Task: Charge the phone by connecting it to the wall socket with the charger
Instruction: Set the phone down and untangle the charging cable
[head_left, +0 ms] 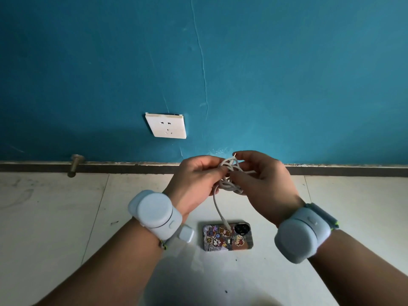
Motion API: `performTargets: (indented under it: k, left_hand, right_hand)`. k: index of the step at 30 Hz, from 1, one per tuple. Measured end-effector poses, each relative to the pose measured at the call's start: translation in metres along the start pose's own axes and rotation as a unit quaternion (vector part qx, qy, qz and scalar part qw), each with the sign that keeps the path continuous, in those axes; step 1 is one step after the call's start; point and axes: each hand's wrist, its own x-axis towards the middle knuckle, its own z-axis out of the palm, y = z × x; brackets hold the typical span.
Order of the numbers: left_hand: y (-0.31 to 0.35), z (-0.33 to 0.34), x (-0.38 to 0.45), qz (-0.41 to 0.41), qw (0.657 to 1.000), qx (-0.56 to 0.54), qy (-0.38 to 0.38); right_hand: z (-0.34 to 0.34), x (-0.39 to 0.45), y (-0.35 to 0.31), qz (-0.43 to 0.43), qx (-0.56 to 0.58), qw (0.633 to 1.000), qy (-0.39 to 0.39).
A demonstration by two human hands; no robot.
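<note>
Left hand [194, 182]: raised above the floor, fingers curled shut on the bundled cable [228, 175]. Wrist carries a pale grey strapped device [155, 209].

Right hand [262, 180]: level with the left and just beside it, fingers closed on the same bundle from the other side. A small metal tip shows at the top of the bundle by the right fingertips. Wrist carries a second grey device [303, 234].

Cable: white, tangled in loose loops between both hands. One strand hangs down from the bundle, and its connector end [227, 227] lies over the phone; whether it touches cannot be told.

Phone [228, 236]: lies flat on the floor below the hands, back up, in a sticker-covered case, camera block toward the right.

Wall socket [166, 125]: white plate on the blue wall [287, 74], above and left of the hands, nothing plugged in.

Floor [55, 217]: pale tiles, dark skirting strip [342, 170] along the wall foot.

Door stop [75, 165]: metal, at the skirting, well left of the socket.
</note>
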Motion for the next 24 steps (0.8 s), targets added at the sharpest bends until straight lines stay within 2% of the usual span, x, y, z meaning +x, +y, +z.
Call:
performTargets:
  k: [3, 8, 15, 24]
  left_hand:
    - [0.0005, -0.0012, -0.0005, 0.001, 1.000, 0.013, 0.001]
    - [0.0005, -0.0008, -0.0013, -0.001, 1.000, 0.030, -0.002]
    - [0.0009, 0.0007, -0.0028, 0.001, 0.999, 0.052, -0.007]
    - [-0.0027, 0.0015, -0.0036, 0.004, 0.993, 0.120, -0.009]
  right_hand:
    - [-0.0016, -0.0030, -0.0004, -0.043, -0.083, 0.996, 0.003]
    - [-0.0066, -0.0066, -0.0065, -0.094, -0.150, 0.984, 0.012]
    - [-0.0075, -0.0079, -0.0054, -0.129, -0.197, 0.971, 0.032]
    - [-0.0040, -0.0091, -0.0011, -0.162, -0.210, 0.964, 0.017]
